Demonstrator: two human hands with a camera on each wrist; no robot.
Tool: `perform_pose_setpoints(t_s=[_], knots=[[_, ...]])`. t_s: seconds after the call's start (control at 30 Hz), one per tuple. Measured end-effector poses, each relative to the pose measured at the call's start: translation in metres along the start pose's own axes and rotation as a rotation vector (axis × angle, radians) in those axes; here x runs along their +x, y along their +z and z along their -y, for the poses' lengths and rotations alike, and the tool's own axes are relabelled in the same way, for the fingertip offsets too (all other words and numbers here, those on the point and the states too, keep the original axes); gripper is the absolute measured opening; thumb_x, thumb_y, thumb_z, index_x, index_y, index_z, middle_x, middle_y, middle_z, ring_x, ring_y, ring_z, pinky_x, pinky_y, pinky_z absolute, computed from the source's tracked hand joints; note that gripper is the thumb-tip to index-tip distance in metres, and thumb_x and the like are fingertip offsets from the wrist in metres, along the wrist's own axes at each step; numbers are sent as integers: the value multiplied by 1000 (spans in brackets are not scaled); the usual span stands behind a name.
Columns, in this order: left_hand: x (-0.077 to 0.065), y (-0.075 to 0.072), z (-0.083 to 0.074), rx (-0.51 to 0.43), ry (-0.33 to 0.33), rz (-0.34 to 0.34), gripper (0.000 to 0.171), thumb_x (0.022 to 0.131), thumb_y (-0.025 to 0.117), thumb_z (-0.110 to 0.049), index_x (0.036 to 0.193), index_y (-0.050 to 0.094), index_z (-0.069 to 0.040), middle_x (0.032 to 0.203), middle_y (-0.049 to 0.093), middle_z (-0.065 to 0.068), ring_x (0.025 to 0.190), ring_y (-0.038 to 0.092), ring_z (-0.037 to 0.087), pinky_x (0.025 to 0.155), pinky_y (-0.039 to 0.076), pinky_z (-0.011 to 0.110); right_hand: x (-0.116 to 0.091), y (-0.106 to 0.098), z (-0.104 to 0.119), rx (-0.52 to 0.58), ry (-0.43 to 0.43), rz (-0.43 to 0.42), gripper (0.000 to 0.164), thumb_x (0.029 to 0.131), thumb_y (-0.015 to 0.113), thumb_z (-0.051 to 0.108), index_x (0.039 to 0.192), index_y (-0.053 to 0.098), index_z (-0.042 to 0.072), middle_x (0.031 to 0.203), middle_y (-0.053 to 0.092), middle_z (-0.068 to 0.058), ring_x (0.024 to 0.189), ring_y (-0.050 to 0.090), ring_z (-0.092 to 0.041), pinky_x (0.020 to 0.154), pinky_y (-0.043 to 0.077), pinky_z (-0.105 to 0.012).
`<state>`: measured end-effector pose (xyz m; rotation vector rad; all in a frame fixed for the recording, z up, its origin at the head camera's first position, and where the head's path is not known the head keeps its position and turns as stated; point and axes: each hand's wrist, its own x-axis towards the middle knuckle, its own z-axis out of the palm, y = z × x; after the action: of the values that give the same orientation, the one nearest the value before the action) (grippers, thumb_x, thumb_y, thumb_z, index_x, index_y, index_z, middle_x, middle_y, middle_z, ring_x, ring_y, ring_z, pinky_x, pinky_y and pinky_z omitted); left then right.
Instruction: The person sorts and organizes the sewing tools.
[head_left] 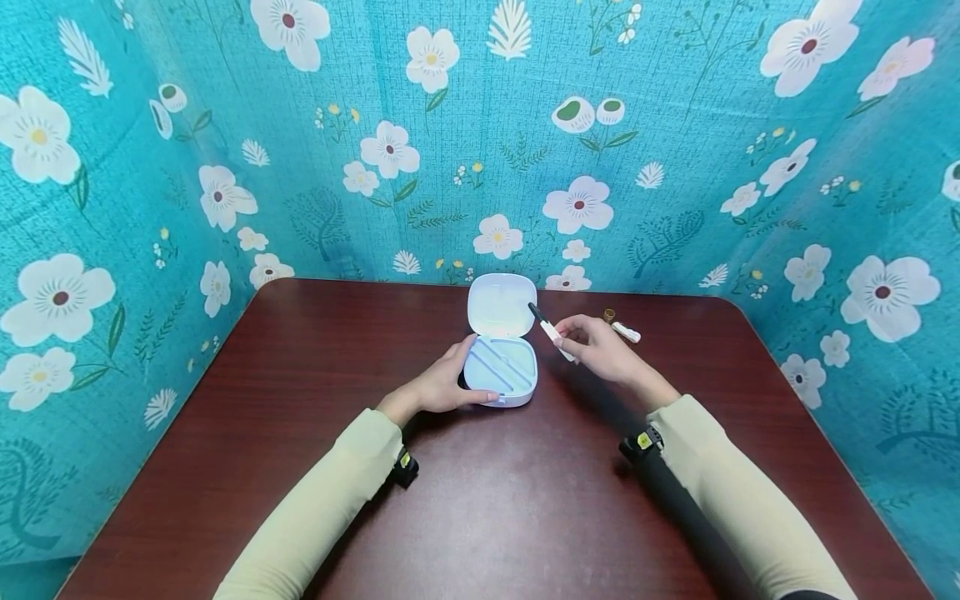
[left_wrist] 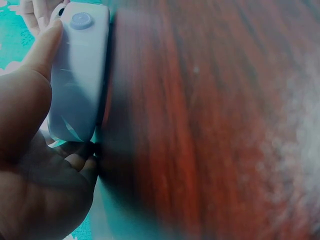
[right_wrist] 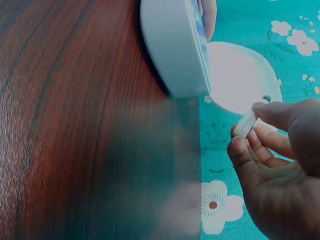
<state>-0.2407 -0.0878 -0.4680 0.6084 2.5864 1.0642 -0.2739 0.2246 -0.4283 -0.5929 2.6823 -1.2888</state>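
Observation:
A pale lavender-blue case [head_left: 517, 399] lies on the table with its hinged lid [head_left: 491, 302] swung back. Inside the base are slanting dividers. My left hand [head_left: 441, 385] grips the base from the left, thumb at the front by the round latch [left_wrist: 81, 20], fingers round the far left side. To the right of the case, my right hand [head_left: 603, 348] pinches a slim white stick with a black end [head_left: 551, 330] above the table. The black end points up-left toward the lid. In the right wrist view, thumb and fingertips hold the stick's white end [right_wrist: 245, 125].
Behind my right hand lie a small gold-brown cylindrical piece [head_left: 609, 315] and a small white oblong object [head_left: 626, 332]. The dark red-brown table [head_left: 337, 333] meets a teal floral cloth [head_left: 450, 167] at its back and sides.

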Motion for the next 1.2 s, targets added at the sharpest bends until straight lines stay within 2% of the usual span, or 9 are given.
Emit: perform_pose_setpoints(t_s=[0.43, 0.7, 1.2], knots=[[0, 0, -1, 9, 4, -9, 118, 85, 81, -52, 165, 5, -11, 165, 22, 18, 149, 30, 29, 120, 29, 45, -2, 18, 19, -38, -109, -3, 15, 97, 68, 7, 111, 68, 1, 92, 66, -10, 72, 61, -22, 59, 51, -29], [-1, 0, -1, 8, 10, -13, 118, 85, 81, -51, 165, 6, -9, 164, 24, 19, 147, 33, 31, 119, 30, 46, -4, 25, 27, -96, -132, 2, 15, 96, 69, 5, 110, 70, 1, 99, 66, -8, 86, 62, -21, 72, 52, -30], [0, 0, 2, -3, -1, 4, 118, 85, 80, -54, 166, 4, -13, 166, 21, 17, 149, 30, 29, 120, 28, 46, -4, 42, 43, -280, -265, 64, 18, 95, 71, 4, 111, 72, -3, 97, 65, -9, 89, 61, -24, 78, 54, -40]])
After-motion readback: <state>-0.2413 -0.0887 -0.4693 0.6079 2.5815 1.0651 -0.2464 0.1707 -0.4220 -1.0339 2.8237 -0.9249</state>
